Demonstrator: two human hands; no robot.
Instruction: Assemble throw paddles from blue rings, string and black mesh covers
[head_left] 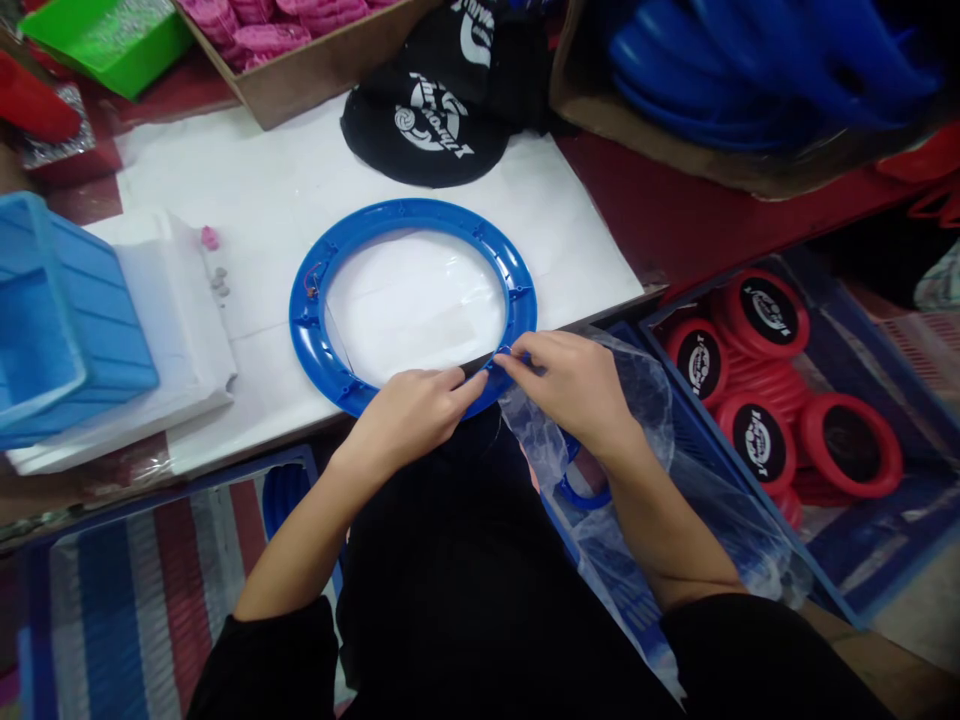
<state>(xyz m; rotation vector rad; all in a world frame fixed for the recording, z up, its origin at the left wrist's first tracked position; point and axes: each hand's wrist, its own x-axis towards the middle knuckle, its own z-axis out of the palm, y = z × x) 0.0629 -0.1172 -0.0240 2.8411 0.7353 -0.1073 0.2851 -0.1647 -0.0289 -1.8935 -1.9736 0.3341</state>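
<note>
A blue plastic ring lies on the white paper, its ribbed side up, with a small reddish wire or part at its left. My left hand is closed on the ring's near edge, thumb and fingers at the rim. Close by, my right hand pinches at the ring's lower right part; what its fingertips hold is too small to make out. Between the two hands a short dark strip shows along the inner edge. Black fabric discs with white print lie beyond the ring.
White paper covers the table. At left stands a light-blue bin; behind are a green tray, a carton of pink pieces and a box of blue parts. A crate at right holds red rings with black centres.
</note>
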